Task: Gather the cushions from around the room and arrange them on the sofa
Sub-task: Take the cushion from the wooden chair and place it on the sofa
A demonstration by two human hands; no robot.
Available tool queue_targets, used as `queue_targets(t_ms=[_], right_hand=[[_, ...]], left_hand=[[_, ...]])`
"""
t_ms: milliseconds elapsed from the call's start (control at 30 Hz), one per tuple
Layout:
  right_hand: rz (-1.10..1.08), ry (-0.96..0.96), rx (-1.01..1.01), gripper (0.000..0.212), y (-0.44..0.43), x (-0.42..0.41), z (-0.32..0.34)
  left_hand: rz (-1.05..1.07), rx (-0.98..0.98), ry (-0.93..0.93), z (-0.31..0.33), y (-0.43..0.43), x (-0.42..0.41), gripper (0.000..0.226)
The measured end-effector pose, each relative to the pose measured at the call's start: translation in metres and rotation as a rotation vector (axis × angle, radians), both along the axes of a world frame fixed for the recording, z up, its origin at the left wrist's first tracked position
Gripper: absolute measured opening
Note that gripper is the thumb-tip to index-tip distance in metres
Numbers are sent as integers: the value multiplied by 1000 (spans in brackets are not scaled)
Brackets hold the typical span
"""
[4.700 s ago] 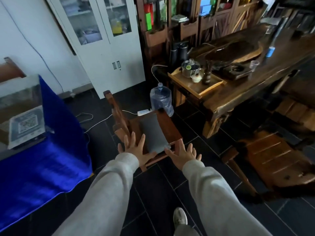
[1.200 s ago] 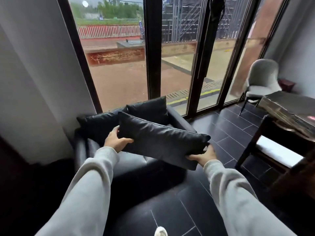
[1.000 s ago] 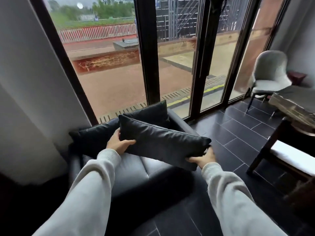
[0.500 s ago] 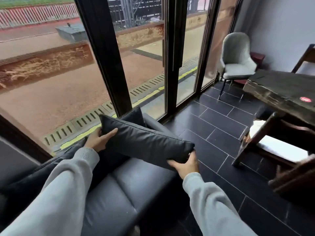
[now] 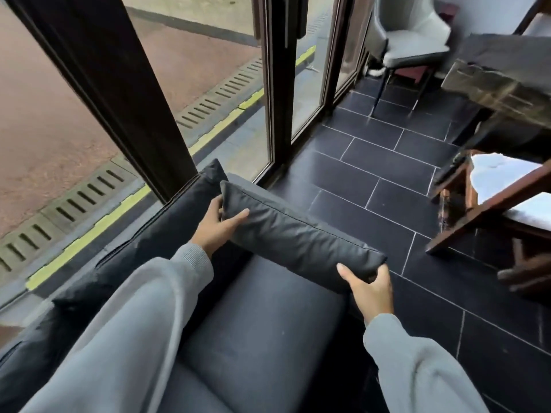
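Cushions belong on the dark leather sofa (image 5: 262, 332), smooth and boxy, set along the window at the left. Over its right arm hangs the cushion (image 5: 298, 234), a long plump rectangle with a piped seam; it looks light and yielding, so the ends seem best for holding. Left hand (image 5: 214, 228) pinches the far end, right hand (image 5: 369, 290) clasps the near corner
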State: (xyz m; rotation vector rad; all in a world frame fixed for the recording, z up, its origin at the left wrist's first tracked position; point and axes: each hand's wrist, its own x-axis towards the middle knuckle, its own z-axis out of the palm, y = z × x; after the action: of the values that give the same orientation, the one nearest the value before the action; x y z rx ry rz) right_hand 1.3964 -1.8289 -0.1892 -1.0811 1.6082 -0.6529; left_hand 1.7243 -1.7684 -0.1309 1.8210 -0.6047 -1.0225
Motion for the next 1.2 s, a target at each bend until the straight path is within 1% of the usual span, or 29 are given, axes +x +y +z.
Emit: queue_targets(t_ms=[33,67,167,233,333,367,467,500,600,667,767,867,933,1000,1033,1100,1133,1167,1200], right_hand=[[-28,-2,22,102,-4,4,-16],[-55,-19,32,105,-7,8,-31],[-118,-45,40,98,-15,18,-73],[-145,-63,51,97,-21,22,-98],[-193,-70,49,96,-33,24,-128],[-212,-65,40,92,-35,25,-135],[-233,-10,1,71,-39,29,-155],[-222,11,-9,67,-40,30,-161],[-166,86,33,66,-37,27,-179],[-159,128,68,59,-33,21,-191],[-176,140,53,51,-34,16,-200],[-191,103,22,47,-43,19,-206],[-183,102,9,48,-46,23,-212],[-179,71,31,52,-47,24,-220],[-172,34,54,55,-48,24,-223],[-144,-146,133,63,-54,20,-224],[-116,-245,191,70,-57,17,-222],[-72,-307,254,82,-58,12,-217],[-7,-305,300,99,-56,6,-209]], left_hand=[[-7,8,11,-21,-8,4,95],[-18,13,17,-40,-15,6,89],[-49,29,-27,-93,-34,10,74],[-73,53,-60,-120,-47,12,77],[-116,58,-30,-152,-62,16,80],[-124,71,-15,-160,-64,17,82],[-132,133,4,-184,-65,19,92],[-131,149,0,-192,-65,19,91],[-136,246,-34,-213,-64,15,80],[-126,294,-48,-225,-64,10,71],[-107,263,-47,-235,-77,8,75],[-77,236,-8,-245,-92,10,69],[-47,248,-4,-255,-92,10,71],[-35,299,-39,-265,-89,7,68],[-33,327,-75,-268,-88,5,66],[-9,380,-147,-272,-90,1,72],[-1,414,-188,-272,-92,-3,77],[8,460,-228,-273,-94,-7,81],[0,521,-266,-268,-94,-13,86]])
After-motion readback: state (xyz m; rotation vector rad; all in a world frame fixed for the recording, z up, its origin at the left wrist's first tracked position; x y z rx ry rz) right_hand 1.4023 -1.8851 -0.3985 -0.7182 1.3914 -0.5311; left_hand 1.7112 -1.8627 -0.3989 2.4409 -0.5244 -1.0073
